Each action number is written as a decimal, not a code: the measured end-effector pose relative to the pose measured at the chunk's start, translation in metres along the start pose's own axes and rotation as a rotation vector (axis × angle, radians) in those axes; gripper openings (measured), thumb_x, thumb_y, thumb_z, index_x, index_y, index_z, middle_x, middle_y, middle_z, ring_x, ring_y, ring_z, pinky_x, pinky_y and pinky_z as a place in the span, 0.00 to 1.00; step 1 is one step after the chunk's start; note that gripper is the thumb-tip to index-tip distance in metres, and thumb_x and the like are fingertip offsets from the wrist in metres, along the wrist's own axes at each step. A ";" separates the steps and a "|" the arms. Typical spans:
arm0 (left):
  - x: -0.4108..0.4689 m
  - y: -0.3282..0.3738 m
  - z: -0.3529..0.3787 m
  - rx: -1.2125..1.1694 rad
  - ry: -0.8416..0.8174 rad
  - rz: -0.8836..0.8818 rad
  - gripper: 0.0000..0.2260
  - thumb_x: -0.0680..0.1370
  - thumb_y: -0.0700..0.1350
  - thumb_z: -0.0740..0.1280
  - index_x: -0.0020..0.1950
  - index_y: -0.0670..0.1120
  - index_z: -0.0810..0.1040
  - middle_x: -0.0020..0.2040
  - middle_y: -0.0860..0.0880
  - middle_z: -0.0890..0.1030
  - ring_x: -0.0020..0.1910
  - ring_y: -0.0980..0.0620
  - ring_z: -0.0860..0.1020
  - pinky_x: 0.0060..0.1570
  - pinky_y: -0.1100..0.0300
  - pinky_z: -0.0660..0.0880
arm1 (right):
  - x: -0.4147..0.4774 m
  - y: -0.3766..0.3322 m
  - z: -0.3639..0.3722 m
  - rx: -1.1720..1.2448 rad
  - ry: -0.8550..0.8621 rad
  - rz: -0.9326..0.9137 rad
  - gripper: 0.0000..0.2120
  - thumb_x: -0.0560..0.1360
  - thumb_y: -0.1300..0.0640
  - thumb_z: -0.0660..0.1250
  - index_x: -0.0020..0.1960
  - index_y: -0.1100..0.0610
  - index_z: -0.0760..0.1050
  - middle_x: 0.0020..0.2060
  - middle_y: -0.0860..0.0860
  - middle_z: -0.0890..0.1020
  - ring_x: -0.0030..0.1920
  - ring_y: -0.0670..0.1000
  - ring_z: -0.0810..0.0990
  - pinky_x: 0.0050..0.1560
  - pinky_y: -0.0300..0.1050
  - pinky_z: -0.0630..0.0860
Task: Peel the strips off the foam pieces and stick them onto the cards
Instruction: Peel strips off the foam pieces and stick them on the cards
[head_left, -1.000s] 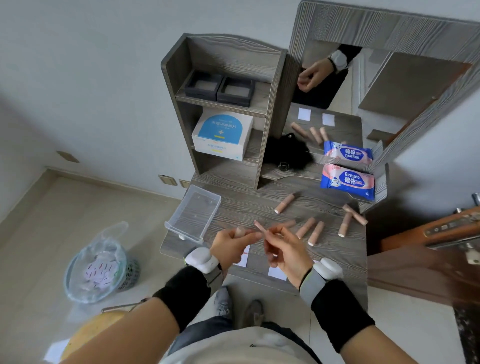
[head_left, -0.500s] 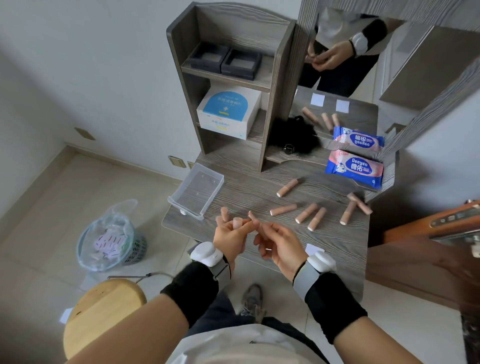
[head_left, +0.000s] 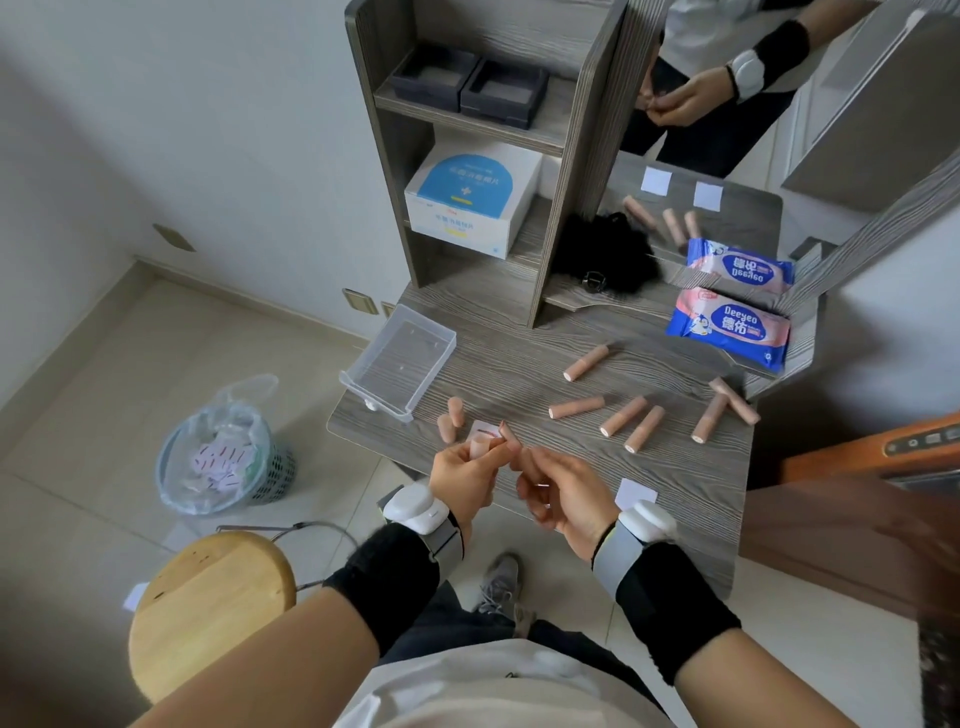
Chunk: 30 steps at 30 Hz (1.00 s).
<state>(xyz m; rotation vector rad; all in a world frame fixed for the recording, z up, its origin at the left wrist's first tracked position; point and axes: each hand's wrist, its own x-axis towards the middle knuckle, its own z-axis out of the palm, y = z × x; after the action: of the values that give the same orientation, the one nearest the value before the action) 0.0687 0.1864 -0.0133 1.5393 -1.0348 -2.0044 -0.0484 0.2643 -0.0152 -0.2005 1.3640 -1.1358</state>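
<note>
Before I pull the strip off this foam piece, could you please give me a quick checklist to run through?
1. Foam piece secure in the left hand: ok, the fingers curl round it.
2. Right hand has hold of the strip: cannot tell, the fingertips hide it.
3. Free card ready on the table: ok, it lies by the right wrist.
4. Second card behind the left fingers usable: cannot tell, it is mostly hidden.
5. Spare foam pieces waiting: ok, several lie on the table to the right.
6. Waste basket for strips: ok, on the floor to the left.
</note>
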 end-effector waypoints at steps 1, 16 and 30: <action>0.001 -0.001 -0.001 0.001 0.005 -0.004 0.06 0.73 0.42 0.75 0.40 0.41 0.82 0.22 0.53 0.64 0.22 0.55 0.59 0.22 0.64 0.58 | 0.001 0.001 0.001 -0.011 0.000 0.001 0.13 0.81 0.50 0.62 0.50 0.59 0.78 0.31 0.54 0.78 0.25 0.50 0.68 0.25 0.38 0.58; 0.013 -0.021 -0.023 -0.131 -0.070 -0.130 0.04 0.76 0.42 0.73 0.44 0.41 0.81 0.26 0.51 0.64 0.24 0.56 0.59 0.21 0.65 0.56 | 0.018 0.011 0.010 -0.191 -0.002 -0.016 0.09 0.79 0.52 0.66 0.48 0.58 0.78 0.28 0.52 0.74 0.21 0.46 0.64 0.21 0.35 0.58; 0.068 -0.051 -0.063 0.367 0.275 -0.146 0.10 0.68 0.49 0.74 0.27 0.52 0.81 0.22 0.56 0.75 0.20 0.56 0.71 0.22 0.66 0.67 | 0.061 0.016 0.017 -1.050 0.134 -0.227 0.10 0.74 0.53 0.63 0.34 0.52 0.68 0.27 0.44 0.72 0.29 0.45 0.68 0.33 0.42 0.67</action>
<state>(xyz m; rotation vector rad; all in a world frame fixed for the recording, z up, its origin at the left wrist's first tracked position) 0.1131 0.1521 -0.1031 2.0667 -1.2535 -1.6885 -0.0382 0.2198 -0.0617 -1.0636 1.9909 -0.5068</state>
